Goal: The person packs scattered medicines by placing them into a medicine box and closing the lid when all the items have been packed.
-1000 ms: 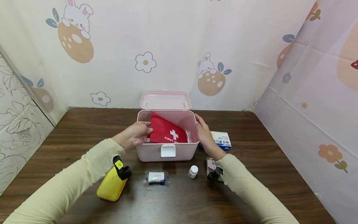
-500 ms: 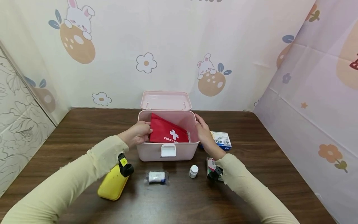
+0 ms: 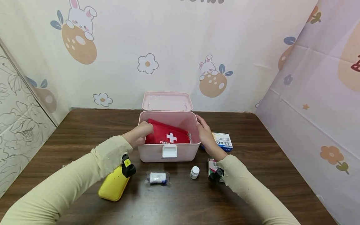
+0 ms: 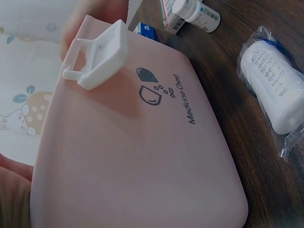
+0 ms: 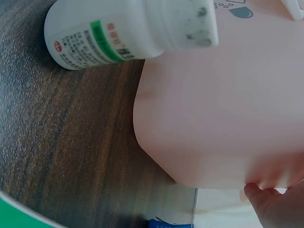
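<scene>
A red first-aid pouch [image 3: 161, 133] with a white cross is sitting inside an open pink box [image 3: 152, 154], its lower edge hiding behind the front wall. The person's left hand [image 3: 140, 132] is reaching over the box's left rim, its knuckles overlapping the pouch's left end; the fingertips are hiding inside, so I cannot tell whether they are gripping the pouch. The right hand [image 3: 206, 136] is touching the box's right wall, its fingers extending along it rather than clenching, well apart from the pouch's left end. On the dark wooden table [image 3: 253, 162], a wrapped white roll [image 3: 157, 178] and a white bottle [image 3: 194, 172] are resting in front of the box, while a yellow case [image 3: 113, 186] is lying near the left sleeve.
</scene>
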A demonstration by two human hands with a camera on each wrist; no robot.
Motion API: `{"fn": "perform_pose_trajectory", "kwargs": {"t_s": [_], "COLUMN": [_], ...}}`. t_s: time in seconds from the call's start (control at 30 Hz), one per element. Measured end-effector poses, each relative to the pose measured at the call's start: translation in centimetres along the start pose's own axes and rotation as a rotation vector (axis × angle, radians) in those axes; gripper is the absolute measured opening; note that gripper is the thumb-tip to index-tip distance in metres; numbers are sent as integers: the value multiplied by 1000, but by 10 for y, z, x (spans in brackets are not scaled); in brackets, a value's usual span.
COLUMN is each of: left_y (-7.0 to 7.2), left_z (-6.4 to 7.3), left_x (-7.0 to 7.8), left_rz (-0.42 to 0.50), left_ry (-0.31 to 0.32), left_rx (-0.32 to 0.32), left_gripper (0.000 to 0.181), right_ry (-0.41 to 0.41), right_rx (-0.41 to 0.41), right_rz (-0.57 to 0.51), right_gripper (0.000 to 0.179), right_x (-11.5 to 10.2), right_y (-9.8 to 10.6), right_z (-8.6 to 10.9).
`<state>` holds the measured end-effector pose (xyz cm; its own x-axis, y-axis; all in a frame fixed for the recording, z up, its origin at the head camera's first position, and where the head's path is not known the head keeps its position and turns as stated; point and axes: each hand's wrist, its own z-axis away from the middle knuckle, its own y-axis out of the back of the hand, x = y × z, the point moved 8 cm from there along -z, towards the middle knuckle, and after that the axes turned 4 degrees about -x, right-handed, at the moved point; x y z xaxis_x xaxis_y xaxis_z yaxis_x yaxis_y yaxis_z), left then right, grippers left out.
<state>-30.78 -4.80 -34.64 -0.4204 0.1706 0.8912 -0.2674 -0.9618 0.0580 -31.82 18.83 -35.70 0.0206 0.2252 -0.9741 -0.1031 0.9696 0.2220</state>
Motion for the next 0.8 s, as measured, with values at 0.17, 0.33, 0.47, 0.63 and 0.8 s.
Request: {"fn": "perform_pose_trajectory", "kwargs": {"t_s": [0.17,0.33,0.47,0.63,0.8], "left_y": [1,1,0,-4,-6], "left_z": [0,-2,-2,-3,-4], "left_x": [-4,-7,-7,-6,-6], "left_rz": [22,58,84,121,169], "left_ry": [62,110,125,102,79], "left_rx": [15,27,33,17,1], "left_gripper": [37,49,47,43,42], "right_ry": [1,0,4,2,-4], "right_rx": [-2,2,3,2,5], "right_rz": [9,10,5,8,13], "right_gripper": [51,51,51,51,51], "right_x": [0,0,0,0,1], "right_y": [0,1,1,1,0], "right_z": [0,0,0,0,-1]}}
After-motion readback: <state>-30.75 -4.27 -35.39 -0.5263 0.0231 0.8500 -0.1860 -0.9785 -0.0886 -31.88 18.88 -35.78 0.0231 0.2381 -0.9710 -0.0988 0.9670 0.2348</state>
